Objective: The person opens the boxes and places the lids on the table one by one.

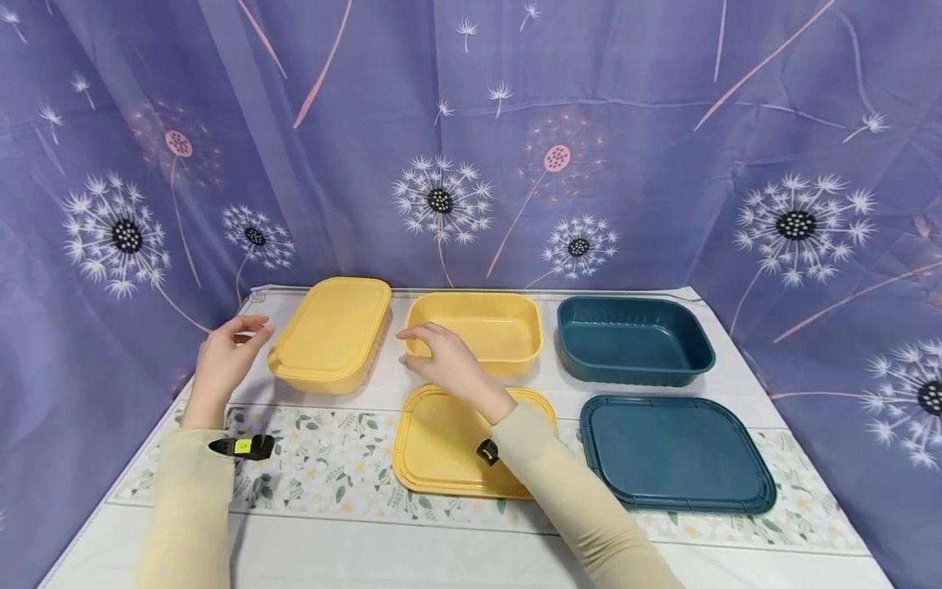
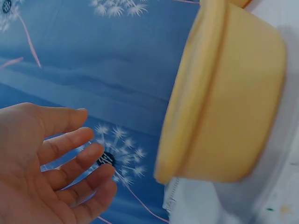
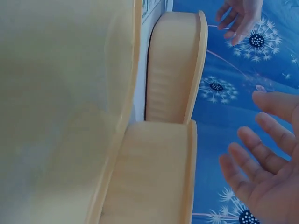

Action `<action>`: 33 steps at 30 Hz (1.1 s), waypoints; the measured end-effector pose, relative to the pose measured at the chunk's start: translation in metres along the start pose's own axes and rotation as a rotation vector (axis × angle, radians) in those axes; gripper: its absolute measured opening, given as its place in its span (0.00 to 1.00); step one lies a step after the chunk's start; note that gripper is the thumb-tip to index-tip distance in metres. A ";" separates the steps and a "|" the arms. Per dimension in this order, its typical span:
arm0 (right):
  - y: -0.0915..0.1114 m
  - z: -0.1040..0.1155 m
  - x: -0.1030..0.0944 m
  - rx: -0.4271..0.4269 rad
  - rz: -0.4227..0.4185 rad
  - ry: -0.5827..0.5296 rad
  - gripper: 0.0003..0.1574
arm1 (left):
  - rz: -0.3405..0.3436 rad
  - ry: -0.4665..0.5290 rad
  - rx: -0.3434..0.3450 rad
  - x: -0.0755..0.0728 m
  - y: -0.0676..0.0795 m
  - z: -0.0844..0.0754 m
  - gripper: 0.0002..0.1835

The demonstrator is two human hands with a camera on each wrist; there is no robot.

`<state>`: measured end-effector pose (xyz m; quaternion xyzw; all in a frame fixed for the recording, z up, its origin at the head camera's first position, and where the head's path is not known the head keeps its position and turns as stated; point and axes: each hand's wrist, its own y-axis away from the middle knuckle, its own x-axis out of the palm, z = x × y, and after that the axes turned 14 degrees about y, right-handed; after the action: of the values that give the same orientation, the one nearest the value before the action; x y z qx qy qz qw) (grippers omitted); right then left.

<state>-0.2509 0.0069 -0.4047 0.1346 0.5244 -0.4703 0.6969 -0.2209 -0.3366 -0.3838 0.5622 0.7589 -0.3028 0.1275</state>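
Observation:
At the left stands a yellow food container point(image 1: 324, 383) with its yellow lid point(image 1: 331, 323) lying on top. Beside its left edge, apart from it, hovers my left hand point(image 1: 224, 360), its fingers loosely bent around nothing; the left wrist view shows the palm and spread fingers point(image 2: 74, 158) clear of the container wall point(image 2: 233, 102). My right hand point(image 1: 452, 360) hangs over the near left part of an uncovered yellow container point(image 1: 508, 327), fingers relaxed and holding nothing. Under the right forearm lies a loose yellow lid point(image 1: 441, 442), partly hidden by the sleeve.
To the right stands an uncovered dark blue container point(image 1: 633, 339), with a dark blue lid point(image 1: 677, 450) flat in front of it. A floral band point(image 1: 316, 466) crosses the white tablecloth point(image 1: 331, 548). A purple dandelion curtain point(image 1: 471, 98) closes off the back and sides.

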 end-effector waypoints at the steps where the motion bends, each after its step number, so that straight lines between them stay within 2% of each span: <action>1: 0.000 0.001 0.002 0.001 0.007 0.000 0.24 | -0.002 0.001 -0.010 0.001 0.002 0.003 0.24; 7: 0.000 0.005 0.010 0.006 0.038 -0.007 0.26 | 0.011 0.035 -0.062 0.007 0.008 0.024 0.24; 12: -0.005 0.011 0.019 0.001 0.065 0.028 0.27 | -0.013 0.069 -0.106 0.010 0.011 0.033 0.25; 17: -0.012 0.020 0.028 -0.002 0.100 0.053 0.27 | -0.008 0.088 -0.132 0.012 0.012 0.039 0.26; 24: -0.020 0.031 0.040 -0.059 0.137 0.092 0.28 | 0.030 0.089 -0.177 0.020 0.011 0.042 0.29; 33: -0.029 0.035 0.053 -0.110 0.170 0.125 0.27 | 0.044 0.134 -0.208 0.023 0.010 0.046 0.29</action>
<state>-0.2525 -0.0589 -0.4272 0.1694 0.5785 -0.3708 0.7065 -0.2262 -0.3442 -0.4352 0.5814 0.7805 -0.1815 0.1407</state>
